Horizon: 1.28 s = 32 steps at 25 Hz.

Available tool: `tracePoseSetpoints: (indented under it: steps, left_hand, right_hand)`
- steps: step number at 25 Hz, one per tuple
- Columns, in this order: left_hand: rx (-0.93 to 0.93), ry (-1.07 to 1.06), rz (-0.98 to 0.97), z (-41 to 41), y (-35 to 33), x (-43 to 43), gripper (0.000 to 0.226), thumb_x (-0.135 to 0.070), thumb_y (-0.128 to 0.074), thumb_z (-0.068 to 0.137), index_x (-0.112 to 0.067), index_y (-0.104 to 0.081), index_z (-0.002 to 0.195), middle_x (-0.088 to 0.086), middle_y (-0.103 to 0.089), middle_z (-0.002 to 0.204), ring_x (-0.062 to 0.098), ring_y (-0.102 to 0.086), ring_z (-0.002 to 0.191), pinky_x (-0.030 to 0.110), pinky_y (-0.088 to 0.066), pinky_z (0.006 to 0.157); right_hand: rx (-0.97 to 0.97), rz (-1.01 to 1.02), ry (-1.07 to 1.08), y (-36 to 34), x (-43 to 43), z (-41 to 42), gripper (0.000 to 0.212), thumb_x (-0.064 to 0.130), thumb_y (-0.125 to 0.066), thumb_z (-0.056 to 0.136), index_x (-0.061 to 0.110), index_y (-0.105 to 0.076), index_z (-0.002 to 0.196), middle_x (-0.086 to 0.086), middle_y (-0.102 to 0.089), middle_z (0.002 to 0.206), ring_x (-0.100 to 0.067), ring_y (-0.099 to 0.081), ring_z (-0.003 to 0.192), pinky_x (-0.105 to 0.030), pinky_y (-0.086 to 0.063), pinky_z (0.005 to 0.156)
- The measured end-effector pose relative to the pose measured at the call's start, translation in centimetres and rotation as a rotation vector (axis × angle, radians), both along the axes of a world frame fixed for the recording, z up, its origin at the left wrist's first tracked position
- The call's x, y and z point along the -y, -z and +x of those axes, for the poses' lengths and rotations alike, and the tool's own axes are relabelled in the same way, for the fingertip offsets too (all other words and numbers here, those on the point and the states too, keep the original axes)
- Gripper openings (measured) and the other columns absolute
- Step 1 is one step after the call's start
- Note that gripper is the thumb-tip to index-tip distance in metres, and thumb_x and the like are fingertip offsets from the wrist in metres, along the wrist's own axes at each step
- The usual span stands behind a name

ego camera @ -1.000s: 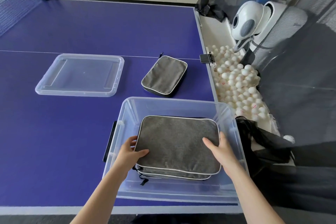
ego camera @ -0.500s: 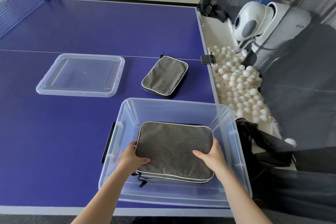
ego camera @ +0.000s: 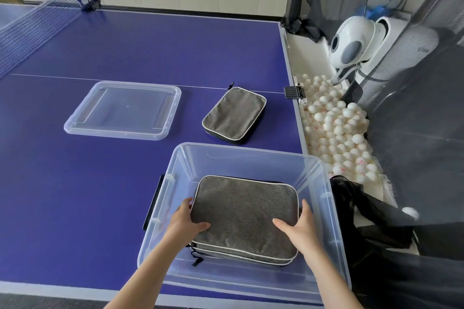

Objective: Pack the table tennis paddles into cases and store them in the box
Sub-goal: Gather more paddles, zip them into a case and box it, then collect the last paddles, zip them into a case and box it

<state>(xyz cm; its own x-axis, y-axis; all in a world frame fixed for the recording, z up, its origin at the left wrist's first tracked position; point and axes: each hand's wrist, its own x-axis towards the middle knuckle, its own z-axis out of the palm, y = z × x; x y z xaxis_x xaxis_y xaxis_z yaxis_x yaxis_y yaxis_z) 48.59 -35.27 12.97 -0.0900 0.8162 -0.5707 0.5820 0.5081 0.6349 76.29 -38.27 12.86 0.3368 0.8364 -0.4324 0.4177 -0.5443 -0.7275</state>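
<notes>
A clear plastic box stands on the near right of the blue table. Inside it lies a stack of grey paddle cases with white piping; the top case is held flat by both hands. My left hand grips its left edge, thumb on top. My right hand grips its right edge, thumb on top. Beyond the box another grey case lies closed on the table. No bare paddle is visible.
The box's clear lid lies on the table to the left. A net crosses the far left. Right of the table, a tray holds several white balls, a white ball machine and black netting.
Both hands have lowered the top case deeper into the box onto the case beneath and slid it slightly toward me. The view has tilted up a little.
</notes>
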Motion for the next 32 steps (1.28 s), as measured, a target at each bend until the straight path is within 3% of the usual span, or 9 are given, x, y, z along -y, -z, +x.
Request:
tracePoseSetpoints:
  steps: [3,7,11,15,22,32]
  left_hand:
    - [-0.126,0.118,0.191,0.6,-1.1,0.1,0.078,-0.028,-0.071,0.084,-0.02,-0.027,0.147,0.002,-0.033,0.147,0.022,-0.037,0.133,0.035,-0.039,0.105]
    - [-0.331,0.301,0.445,1.3,-2.9,0.2,0.071,-0.036,-0.063,0.089,-0.02,-0.027,0.148,-0.003,-0.029,0.152,0.018,-0.029,0.139,0.032,-0.031,0.111]
    - [-0.444,0.334,0.553,0.5,-4.8,0.7,0.069,-0.038,-0.06,0.091,-0.022,-0.027,0.149,-0.004,-0.025,0.156,0.019,-0.022,0.144,0.033,-0.022,0.115]
    - [-0.552,0.271,0.608,-2.8,-6.3,1.6,0.069,-0.045,-0.058,0.09,-0.02,-0.029,0.149,-0.002,-0.027,0.156,0.02,-0.019,0.146,0.035,-0.019,0.117]
    - [-0.622,0.01,0.477,-12.2,-7.0,5.3,0.068,-0.051,-0.053,0.091,-0.02,-0.032,0.148,-0.003,-0.03,0.155,0.019,-0.024,0.144,0.036,-0.02,0.116]
    - [-0.632,-0.213,0.26,-29.1,-4.7,15.6,0.075,-0.058,-0.044,0.092,-0.017,-0.023,0.151,0.0,-0.024,0.158,0.019,-0.017,0.147,0.034,-0.017,0.118]
  right_hand:
    - [0.118,0.105,-0.079,-0.9,0.3,0.1,0.095,0.026,-0.076,0.079,0.009,-0.015,0.15,-0.008,-0.025,0.154,-0.022,-0.026,0.142,-0.032,-0.024,0.112]
    - [0.288,0.307,-0.217,-1.3,-0.1,-1.2,0.076,0.021,-0.072,0.082,0.003,-0.031,0.144,-0.015,-0.038,0.145,-0.028,-0.035,0.135,-0.039,-0.031,0.111]
    - [0.326,0.412,-0.367,-1.9,-1.9,-3.7,0.07,0.015,-0.076,0.078,-0.001,-0.041,0.138,-0.021,-0.046,0.138,-0.026,-0.039,0.13,-0.034,-0.032,0.108]
    - [0.212,0.407,-0.551,-3.4,-3.6,-7.6,0.07,0.019,-0.066,0.087,0.004,-0.03,0.145,-0.016,-0.032,0.149,-0.029,-0.028,0.141,-0.037,-0.026,0.114]
    - [0.209,0.479,-0.851,-5.8,-4.8,-18.1,0.069,0.025,-0.06,0.091,0.012,-0.023,0.148,-0.008,-0.022,0.155,-0.021,-0.014,0.146,-0.037,-0.019,0.118]
    - [0.364,0.465,-1.275,-6.5,-0.3,-40.3,0.068,0.034,-0.048,0.097,0.015,-0.013,0.152,-0.004,-0.011,0.159,-0.019,-0.001,0.148,-0.033,-0.011,0.118]
